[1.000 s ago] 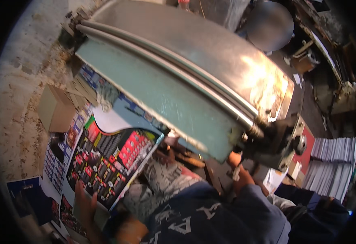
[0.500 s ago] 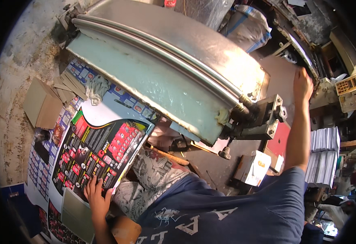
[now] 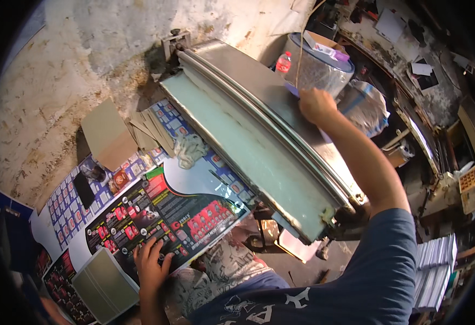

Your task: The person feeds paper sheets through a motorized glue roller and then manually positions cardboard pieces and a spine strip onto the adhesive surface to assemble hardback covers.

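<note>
My left hand (image 3: 152,265) rests with fingers spread on a glossy printed poster sheet (image 3: 161,216), dark with red pictures, on the work table. Beside it lies a grey-green board with pale edges (image 3: 106,287). My right arm reaches over the machine with long metal rollers (image 3: 264,114) and a pale green bed (image 3: 237,146). Above its metal top, my right hand (image 3: 318,107) is closed on a thin sheet (image 3: 291,90). Only bluish strips of that sheet show on either side of the fist, almost edge-on.
Brown board (image 3: 107,132), cardboard strips (image 3: 151,130), a crumpled cloth (image 3: 190,150) and a black phone-like slab (image 3: 84,190) lie at the table's far side. Behind the machine stand a red bottle (image 3: 283,62) and a wrapped drum (image 3: 324,59). Paper stacks (image 3: 435,271) stand at right.
My right hand has swung from the far right, beyond the machine's end, leftward over its metal top. The view has turned toward the wall. My left hand stays on the poster sheet.
</note>
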The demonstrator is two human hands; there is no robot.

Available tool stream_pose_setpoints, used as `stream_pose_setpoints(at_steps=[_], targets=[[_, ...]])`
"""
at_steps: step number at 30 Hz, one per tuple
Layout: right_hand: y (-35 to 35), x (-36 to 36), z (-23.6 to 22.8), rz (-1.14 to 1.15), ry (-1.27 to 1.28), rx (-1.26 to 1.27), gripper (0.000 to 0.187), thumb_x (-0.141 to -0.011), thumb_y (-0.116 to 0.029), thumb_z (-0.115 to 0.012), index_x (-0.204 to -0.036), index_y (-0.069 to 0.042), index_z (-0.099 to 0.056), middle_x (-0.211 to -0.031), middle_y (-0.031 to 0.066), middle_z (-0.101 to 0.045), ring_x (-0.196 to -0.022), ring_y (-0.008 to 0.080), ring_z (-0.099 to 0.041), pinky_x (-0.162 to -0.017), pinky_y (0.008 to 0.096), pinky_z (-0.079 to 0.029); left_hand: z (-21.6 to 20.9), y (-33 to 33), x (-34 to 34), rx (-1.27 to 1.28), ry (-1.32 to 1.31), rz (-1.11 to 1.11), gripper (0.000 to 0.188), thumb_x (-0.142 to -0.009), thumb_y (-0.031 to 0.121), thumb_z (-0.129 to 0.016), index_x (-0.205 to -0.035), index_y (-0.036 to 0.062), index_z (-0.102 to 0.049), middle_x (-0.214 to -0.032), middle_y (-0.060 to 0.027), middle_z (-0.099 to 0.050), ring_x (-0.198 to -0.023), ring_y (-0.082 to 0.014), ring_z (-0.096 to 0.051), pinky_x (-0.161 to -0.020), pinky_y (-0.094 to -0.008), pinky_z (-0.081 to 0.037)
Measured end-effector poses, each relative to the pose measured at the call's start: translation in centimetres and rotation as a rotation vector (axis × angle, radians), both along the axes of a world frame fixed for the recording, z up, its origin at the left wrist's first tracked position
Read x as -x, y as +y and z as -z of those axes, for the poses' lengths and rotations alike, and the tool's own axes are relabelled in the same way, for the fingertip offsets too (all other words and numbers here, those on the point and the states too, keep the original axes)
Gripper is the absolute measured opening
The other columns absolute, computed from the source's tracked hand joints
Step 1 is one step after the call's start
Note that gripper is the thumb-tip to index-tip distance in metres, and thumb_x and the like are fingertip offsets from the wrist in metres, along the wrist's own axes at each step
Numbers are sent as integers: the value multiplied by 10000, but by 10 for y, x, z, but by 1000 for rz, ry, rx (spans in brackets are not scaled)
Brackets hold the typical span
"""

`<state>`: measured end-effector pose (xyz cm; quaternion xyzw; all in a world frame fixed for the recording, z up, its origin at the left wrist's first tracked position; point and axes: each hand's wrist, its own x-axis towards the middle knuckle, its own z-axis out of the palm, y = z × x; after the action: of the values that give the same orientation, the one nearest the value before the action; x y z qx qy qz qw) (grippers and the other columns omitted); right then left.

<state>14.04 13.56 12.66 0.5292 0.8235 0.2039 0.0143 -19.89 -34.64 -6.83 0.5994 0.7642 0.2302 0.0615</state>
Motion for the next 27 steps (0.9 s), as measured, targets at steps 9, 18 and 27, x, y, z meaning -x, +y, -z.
stream_pose_setpoints(at_steps=[9,18,27], targets=[[96,-75,57,-237,398,204,752,-881,-635,-661,-1441,-139,-583,-1510,202,-508,-1364,400,-492,-1122,474,-420,5,-55,16,55,-77,-251,473,-835,229,-781,-1255,47,-662,-1361,-149,-599,-1258,-372,-542,-1145,-514,-325],[58,4,63,103,265,528,1039,-901,-865,-326,-1658,-182,-130,-1717,181,-26,-1591,330,18,-1232,629,-46,-55,169,-62,-370,-395,158,330,-887,147,-772,-1160,-22,-699,-1170,-183,-691,-1049,-321,-677,-913,-392,-532],[37,12,63,221,269,507,1095,-857,-904,-340,-1658,-191,-120,-1724,143,-31,-1591,325,-4,-1225,659,-57,-84,328,-181,92,-1389,3,332,-949,252,-725,-1171,16,-657,-947,-19,-669,-696,-97,-632,-596,-252,-474]])
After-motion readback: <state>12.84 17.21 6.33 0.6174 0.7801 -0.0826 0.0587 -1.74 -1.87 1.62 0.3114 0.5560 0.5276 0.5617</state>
